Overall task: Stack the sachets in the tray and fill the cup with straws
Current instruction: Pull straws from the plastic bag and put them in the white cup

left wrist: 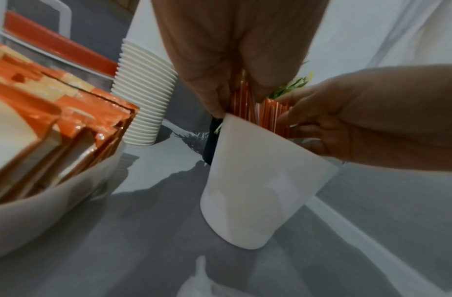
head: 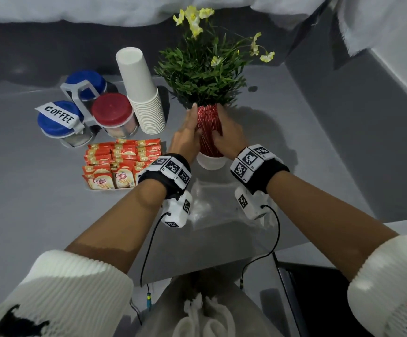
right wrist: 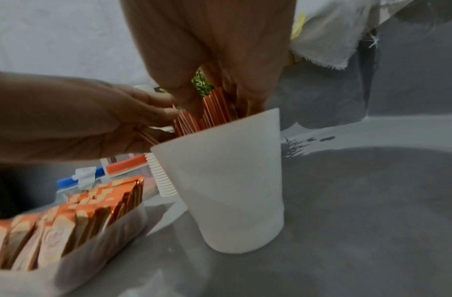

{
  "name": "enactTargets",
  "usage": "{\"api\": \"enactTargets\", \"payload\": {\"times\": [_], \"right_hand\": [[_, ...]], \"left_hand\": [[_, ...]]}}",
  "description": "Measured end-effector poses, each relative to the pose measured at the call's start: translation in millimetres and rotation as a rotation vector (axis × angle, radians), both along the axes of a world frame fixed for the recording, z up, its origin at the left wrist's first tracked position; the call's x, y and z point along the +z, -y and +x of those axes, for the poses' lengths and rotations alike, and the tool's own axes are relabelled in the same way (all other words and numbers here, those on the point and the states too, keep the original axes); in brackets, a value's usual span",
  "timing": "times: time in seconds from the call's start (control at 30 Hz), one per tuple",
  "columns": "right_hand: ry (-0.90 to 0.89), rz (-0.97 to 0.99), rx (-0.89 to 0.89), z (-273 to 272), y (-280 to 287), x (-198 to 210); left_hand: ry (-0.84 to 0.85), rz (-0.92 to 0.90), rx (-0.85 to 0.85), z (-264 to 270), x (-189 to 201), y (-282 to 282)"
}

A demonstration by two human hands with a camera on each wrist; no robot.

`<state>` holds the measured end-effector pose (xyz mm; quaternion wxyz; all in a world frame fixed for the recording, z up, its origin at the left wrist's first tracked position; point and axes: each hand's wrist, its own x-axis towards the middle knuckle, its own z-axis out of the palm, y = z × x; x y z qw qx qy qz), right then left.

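A white cup (head: 211, 161) stands upright on the grey table, packed with red straws (head: 208, 127) that stick out above its rim. My left hand (head: 189, 127) lies along the bundle's left side, and in the left wrist view the straws (left wrist: 268, 114) pass between its thumb and fingers. My right hand (head: 225, 130) curls round the bundle's right side, with its thumb in front. The right wrist view shows that hand (right wrist: 214, 40) straddling the straws (right wrist: 209, 114) above the cup (right wrist: 227, 180). Left of the cup, orange Coffee-mate sachets (head: 114, 161) stand in rows in a pale tray (right wrist: 92, 267).
A tall stack of paper cups (head: 144, 93) and three lidded jars (head: 75, 110) in a holder, one labelled COFFEE, stand behind the tray. A potted plant (head: 207, 69) is right behind the straw cup. A clear plastic bag (head: 209, 205) lies under my wrists near the table's front edge.
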<state>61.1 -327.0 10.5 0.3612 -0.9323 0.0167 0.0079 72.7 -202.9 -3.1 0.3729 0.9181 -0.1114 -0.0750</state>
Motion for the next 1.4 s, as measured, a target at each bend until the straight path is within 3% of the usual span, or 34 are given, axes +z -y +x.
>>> {"api": "enactTargets", "payload": {"times": [0.17,0.3,0.4,0.6,0.73,0.83,0.93,1.1,1.4], "right_hand": [[-0.067,0.011,0.129,-3.0,4.7,-14.2],[-0.055,0.082,0.062,-0.6,1.5,-18.7],[0.066,0.084,-0.033,-7.8,-3.4,-19.0],[0.294,-0.212,-0.001,-18.3,-20.2,-25.5],[0.283,-0.145,-0.017,-9.1,-25.9,-23.3],[0.246,-0.050,-0.108,-1.5,-15.6,-15.8],[0.230,0.053,-0.192,3.2,-2.3,-6.4],[0.261,0.033,-0.178,6.0,8.5,-7.9],[-0.015,-0.130,0.068,0.9,8.8,-20.7]], "left_hand": [[0.001,-0.014,0.060,9.3,10.7,-8.1],[-0.033,-0.103,0.173,12.4,18.6,-9.7],[-0.060,-0.152,0.277,10.6,20.2,-7.6],[-0.047,-0.192,0.387,9.6,17.5,-6.5],[-0.023,-0.199,0.401,9.6,19.1,-7.7],[-0.006,-0.162,0.362,6.6,18.7,-9.8],[0.010,-0.117,0.222,-0.5,18.3,-11.4],[0.002,0.079,0.039,-7.7,10.3,-1.0],[-0.045,0.286,-0.077,-4.8,3.4,-4.8]]}}
